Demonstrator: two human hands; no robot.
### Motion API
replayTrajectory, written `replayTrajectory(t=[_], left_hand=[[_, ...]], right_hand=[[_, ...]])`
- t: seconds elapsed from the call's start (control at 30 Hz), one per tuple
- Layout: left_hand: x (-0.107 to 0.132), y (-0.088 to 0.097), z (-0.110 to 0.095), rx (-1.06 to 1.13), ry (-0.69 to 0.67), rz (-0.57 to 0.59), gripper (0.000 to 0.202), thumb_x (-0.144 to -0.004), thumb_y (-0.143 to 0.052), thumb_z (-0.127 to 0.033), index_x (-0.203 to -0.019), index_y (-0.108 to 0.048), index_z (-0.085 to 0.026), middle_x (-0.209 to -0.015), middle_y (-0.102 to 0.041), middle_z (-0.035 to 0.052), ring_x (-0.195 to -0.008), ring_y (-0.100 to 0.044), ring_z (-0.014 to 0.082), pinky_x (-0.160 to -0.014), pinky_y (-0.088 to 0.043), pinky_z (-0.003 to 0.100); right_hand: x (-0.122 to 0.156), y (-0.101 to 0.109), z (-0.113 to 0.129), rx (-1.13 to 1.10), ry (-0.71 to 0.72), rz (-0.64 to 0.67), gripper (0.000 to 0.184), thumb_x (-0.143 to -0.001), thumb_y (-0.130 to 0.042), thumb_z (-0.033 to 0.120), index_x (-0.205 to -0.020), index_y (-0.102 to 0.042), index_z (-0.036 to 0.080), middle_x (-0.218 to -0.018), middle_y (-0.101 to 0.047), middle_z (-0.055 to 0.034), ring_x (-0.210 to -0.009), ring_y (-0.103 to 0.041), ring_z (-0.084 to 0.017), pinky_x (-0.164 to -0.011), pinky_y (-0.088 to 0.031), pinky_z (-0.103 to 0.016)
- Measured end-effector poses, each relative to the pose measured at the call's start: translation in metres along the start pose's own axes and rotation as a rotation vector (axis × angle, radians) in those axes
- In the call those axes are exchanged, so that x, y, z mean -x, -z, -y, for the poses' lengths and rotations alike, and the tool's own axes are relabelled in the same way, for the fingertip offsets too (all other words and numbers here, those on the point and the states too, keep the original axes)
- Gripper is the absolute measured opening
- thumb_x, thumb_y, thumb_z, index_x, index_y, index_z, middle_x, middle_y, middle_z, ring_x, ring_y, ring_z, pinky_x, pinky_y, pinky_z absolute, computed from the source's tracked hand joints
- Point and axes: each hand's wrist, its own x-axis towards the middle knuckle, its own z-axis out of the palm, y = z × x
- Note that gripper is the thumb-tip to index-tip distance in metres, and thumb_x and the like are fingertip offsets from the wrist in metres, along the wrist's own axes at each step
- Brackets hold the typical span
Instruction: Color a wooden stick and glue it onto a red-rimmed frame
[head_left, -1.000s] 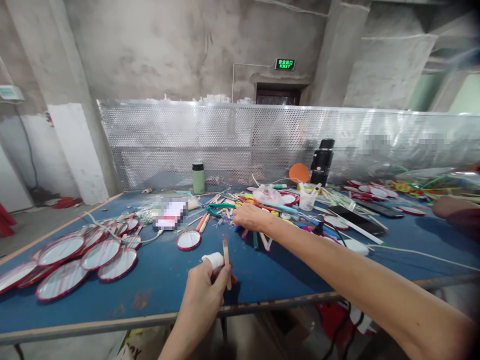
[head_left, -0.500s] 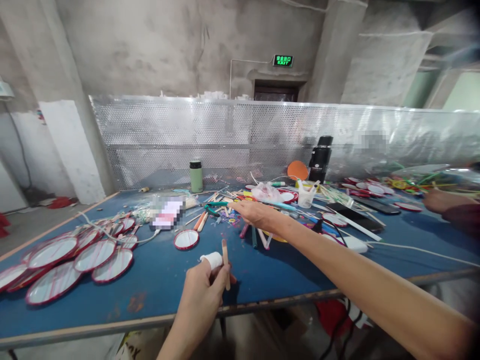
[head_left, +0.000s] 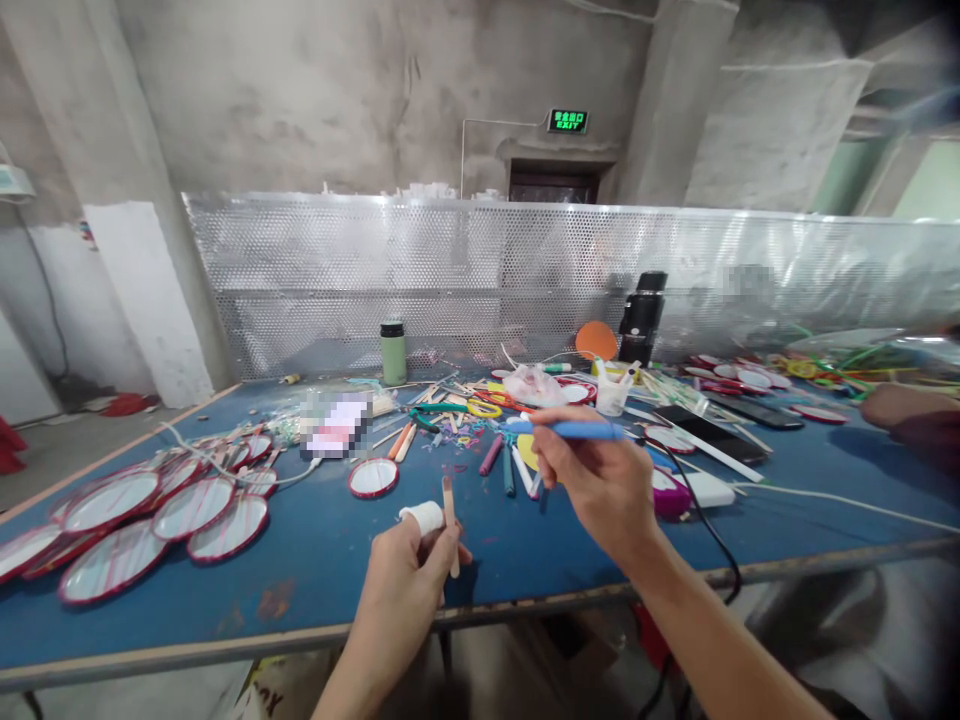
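My left hand (head_left: 412, 565), with a white wrap on one finger, is closed around a wooden craft stick (head_left: 450, 525). The stick stands nearly upright near the table's front edge, its top end darkened. To the right and higher, my right hand (head_left: 596, 475) grips a blue pen-shaped tool (head_left: 577, 430), held level with its thin end toward the left. Beyond my hands lie pliers with green handles (head_left: 442, 407), yellow-handled scissors (head_left: 484, 408) and several coloured sticks (head_left: 510, 475). A round red-rimmed disc (head_left: 373, 478) lies left of them.
Many red-rimmed discs (head_left: 112, 500) pile up at the left. A phone (head_left: 337, 425) on a white cable, a green bottle (head_left: 392, 352) and a black thermos (head_left: 641, 318) stand or lie behind. A black cable (head_left: 724, 550) hangs over the front edge. Another person's hand (head_left: 896, 405) shows at right.
My right hand has drawn back from the pliers toward me and to the right, and now holds the blue pen-shaped tool. The left hand and its craft stick have stayed put.
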Motion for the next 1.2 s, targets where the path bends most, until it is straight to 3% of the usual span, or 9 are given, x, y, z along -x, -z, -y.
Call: replayTrajectory(t=[0.1, 0.2, 0.43, 0.67, 0.8, 0.97, 1.2], left_hand=[[-0.001, 0.0, -0.001, -0.036, -0.009, -0.007, 0.039, -0.089, -0.055, -0.047, -0.072, -0.067, -0.015, -0.062, -0.066, 0.0033, -0.041, -0.046, 0.0089, -0.042, -0.034, 0.02], [-0.002, 0.001, -0.003, -0.045, -0.01, 0.001, 0.04, -0.088, -0.055, -0.048, -0.07, -0.067, -0.015, -0.054, -0.058, 0.0001, -0.039, -0.045, 0.0091, -0.041, -0.032, 0.02], [-0.003, 0.001, -0.005, -0.039, -0.014, 0.014, 0.04, -0.089, -0.054, -0.049, -0.072, -0.067, -0.015, -0.052, -0.055, -0.0022, -0.039, -0.043, 0.0093, -0.041, -0.031, 0.02], [-0.004, 0.002, -0.001, -0.056, -0.114, 0.016, 0.032, -0.092, -0.055, -0.042, -0.076, -0.066, -0.017, -0.07, -0.071, 0.0036, -0.064, -0.062, 0.0162, -0.062, -0.044, 0.023], [-0.002, 0.001, -0.002, -0.127, -0.121, 0.007, 0.035, -0.092, -0.053, -0.043, -0.076, -0.068, -0.016, -0.067, -0.069, 0.0028, -0.062, -0.059, 0.0156, -0.06, -0.04, 0.023], [-0.003, 0.001, -0.002, -0.131, -0.137, 0.016, 0.034, -0.092, -0.053, -0.042, -0.076, -0.067, -0.016, -0.066, -0.066, 0.0013, -0.062, -0.056, 0.0148, -0.06, -0.039, 0.023], [-0.003, 0.001, -0.004, -0.127, -0.142, 0.023, 0.034, -0.093, -0.051, -0.043, -0.076, -0.064, -0.016, -0.064, -0.065, 0.0001, -0.062, -0.055, 0.0143, -0.06, -0.038, 0.022]], right_hand=[[0.036, -0.013, 0.008, -0.161, -0.074, -0.145, 0.009, -0.092, -0.069, 0.031, -0.097, -0.069, 0.023, -0.068, -0.062, 0.0027, -0.047, -0.057, -0.011, -0.043, -0.048, -0.025], [0.053, -0.027, 0.006, -0.204, -0.147, -0.159, 0.011, -0.09, -0.071, 0.03, -0.084, -0.068, 0.021, -0.058, -0.059, 0.0043, -0.042, -0.055, -0.009, -0.039, -0.045, -0.021], [0.05, -0.047, -0.002, -0.187, -0.108, -0.085, 0.013, -0.094, -0.063, 0.027, -0.09, -0.075, 0.021, -0.069, -0.067, 0.0003, -0.046, -0.057, -0.008, -0.042, -0.048, -0.019], [0.061, -0.048, -0.006, -0.063, -0.071, -0.055, 0.011, -0.092, -0.063, 0.02, -0.093, -0.074, 0.022, -0.072, -0.073, 0.001, -0.044, -0.061, -0.008, -0.043, -0.051, -0.017], [0.064, -0.047, -0.004, -0.015, -0.01, -0.039, 0.011, -0.092, -0.061, 0.018, -0.09, -0.072, 0.02, -0.07, -0.071, 0.0014, -0.048, -0.063, -0.009, -0.049, -0.053, -0.019], [0.064, -0.048, -0.003, 0.072, 0.172, -0.018, 0.011, -0.09, -0.062, 0.012, -0.091, -0.071, 0.019, -0.075, -0.07, -0.0003, -0.064, -0.067, -0.011, -0.064, -0.054, -0.021], [0.064, -0.049, -0.002, 0.07, 0.213, 0.009, 0.012, -0.09, -0.062, 0.009, -0.094, -0.069, 0.018, -0.078, -0.068, 0.0004, -0.066, -0.065, -0.01, -0.065, -0.052, -0.019]])
